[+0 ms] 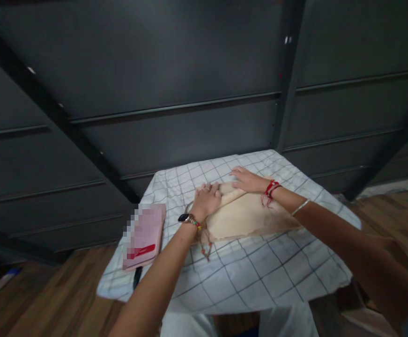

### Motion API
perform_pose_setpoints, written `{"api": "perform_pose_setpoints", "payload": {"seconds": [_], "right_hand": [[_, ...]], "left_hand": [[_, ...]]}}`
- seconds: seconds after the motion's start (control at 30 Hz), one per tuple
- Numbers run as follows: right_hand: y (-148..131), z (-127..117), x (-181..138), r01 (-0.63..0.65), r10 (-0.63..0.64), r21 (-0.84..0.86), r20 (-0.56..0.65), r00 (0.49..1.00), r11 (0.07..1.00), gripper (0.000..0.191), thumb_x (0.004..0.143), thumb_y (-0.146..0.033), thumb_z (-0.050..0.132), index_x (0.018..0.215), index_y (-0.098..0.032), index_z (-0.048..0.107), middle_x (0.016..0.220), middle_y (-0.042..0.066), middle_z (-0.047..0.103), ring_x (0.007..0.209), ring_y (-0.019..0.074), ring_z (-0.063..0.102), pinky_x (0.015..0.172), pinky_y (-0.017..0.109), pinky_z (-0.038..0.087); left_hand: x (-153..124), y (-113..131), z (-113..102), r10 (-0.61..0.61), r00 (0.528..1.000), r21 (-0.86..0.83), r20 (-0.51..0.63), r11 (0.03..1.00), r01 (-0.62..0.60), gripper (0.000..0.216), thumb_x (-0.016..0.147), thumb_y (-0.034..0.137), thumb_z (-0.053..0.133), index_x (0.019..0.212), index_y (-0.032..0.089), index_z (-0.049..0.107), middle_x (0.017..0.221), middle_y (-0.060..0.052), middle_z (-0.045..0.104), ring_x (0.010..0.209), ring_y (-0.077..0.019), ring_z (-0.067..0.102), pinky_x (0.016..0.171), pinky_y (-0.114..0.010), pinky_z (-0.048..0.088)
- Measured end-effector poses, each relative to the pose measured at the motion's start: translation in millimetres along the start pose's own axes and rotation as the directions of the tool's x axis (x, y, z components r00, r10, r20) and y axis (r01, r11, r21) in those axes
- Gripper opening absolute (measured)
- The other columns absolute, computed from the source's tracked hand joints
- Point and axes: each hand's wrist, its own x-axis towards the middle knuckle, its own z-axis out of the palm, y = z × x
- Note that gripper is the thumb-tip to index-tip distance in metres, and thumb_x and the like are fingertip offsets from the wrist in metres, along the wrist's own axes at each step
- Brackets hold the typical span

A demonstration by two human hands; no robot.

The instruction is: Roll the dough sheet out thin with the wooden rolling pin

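Lying palm-down over the pale roll (231, 198), the left hand (205, 202) and right hand (251, 180) show fingers (238, 170) extended, gripping nothing. The roll rests on the beige sheet (237, 221), atop the cloth-covered counter (256, 276).

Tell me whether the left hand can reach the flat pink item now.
Probably yes: the left hand rests on the beige material, and no obstacle shows on the checked cloth between it and the flat pink item.

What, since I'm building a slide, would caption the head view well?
Left hand and right hand over a beige sheet on a checked tablecloth.
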Motion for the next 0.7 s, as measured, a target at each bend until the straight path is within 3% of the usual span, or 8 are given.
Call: {"api": "perform_pose_setpoints", "payload": {"seconds": [0.07, 0.2, 0.37, 0.53, 0.7], "right_hand": [[2.9, 2.4, 2.7, -0.100, 0.097, 0.018, 0.107, 0.989, 0.995, 0.053, 0.090, -0.043, 0.042, 0.134, -0.013, 0.045, 0.139, 0.015, 0.044, 0.130, 0.0273, 0.037, 0.105, 0.041, 0.033], [3.3, 9.4, -5.5, -0.210, 0.201, 0.013, 0.234, 0.951, 0.978, 0.054, 0.092, -0.050, 0.031, 0.141, -0.028, 0.038, 0.150, 0.003, 0.031, 0.139, 0.0300, 0.020, 0.108, 0.054, 0.024], [-0.1, 11.6, -30.7, -0.089, 0.088, -0.001, 0.169, 0.982, 0.996, 0.050, 0.095, -0.043, 0.027, 0.141, -0.027, 0.038, 0.148, 0.000, 0.035, 0.138, 0.0271, 0.023, 0.110, 0.050, 0.022], [-6.9, 5.4, -61.7, 0.010, -0.010, -0.002, 0.098, 0.995, 1.000, 0.054, 0.096, -0.044, 0.022, 0.141, -0.020, 0.038, 0.147, 0.005, 0.037, 0.138, 0.0255, 0.023, 0.108, 0.047, 0.025], [-16.9, 2.4, -95.6, 0.007, -0.006, -0.027, 0.041, 0.999, 1.000, 0.053, 0.097, -0.040, 0.019, 0.136, -0.014, 0.044, 0.140, 0.012, 0.046, 0.133, 0.0257, 0.034, 0.108, 0.049, 0.024]], "left_hand": [[-1.2, 1.4, -0.1, -0.015, 1.000, -0.012, 0.010, 1.000, 0.015, 0.051, 0.095, 0.031, 0.017, 0.143, 0.018, 0.030, 0.149, -0.013, 0.031, 0.138, -0.0286, 0.024, 0.109, -0.049, 0.022], [-10.5, 8.7, -4.8, -0.009, 0.999, -0.018, 0.051, 1.000, 0.010, 0.052, 0.095, 0.031, 0.018, 0.143, 0.017, 0.029, 0.150, -0.013, 0.028, 0.138, -0.0276, 0.024, 0.110, -0.049, 0.019], [-31.8, 25.1, -10.4, 0.036, 0.999, -0.005, 0.027, 0.999, -0.035, 0.051, 0.095, 0.028, 0.015, 0.139, 0.009, 0.035, 0.145, -0.014, 0.037, 0.133, -0.0244, 0.036, 0.109, -0.043, 0.025], [-64.4, 52.1, -15.4, 0.039, 0.999, 0.013, -0.021, 0.999, -0.039, 0.048, 0.096, 0.029, 0.019, 0.137, 0.009, 0.037, 0.141, -0.014, 0.043, 0.126, -0.0225, 0.045, 0.097, -0.033, 0.040], [-95.9, 81.4, -8.3, 0.046, 0.993, 0.062, -0.111, 0.997, -0.039, 0.052, 0.094, 0.028, 0.029, 0.140, 0.005, 0.032, 0.130, -0.017, 0.052, 0.114, -0.0257, 0.051, 0.091, -0.035, 0.041]]}}
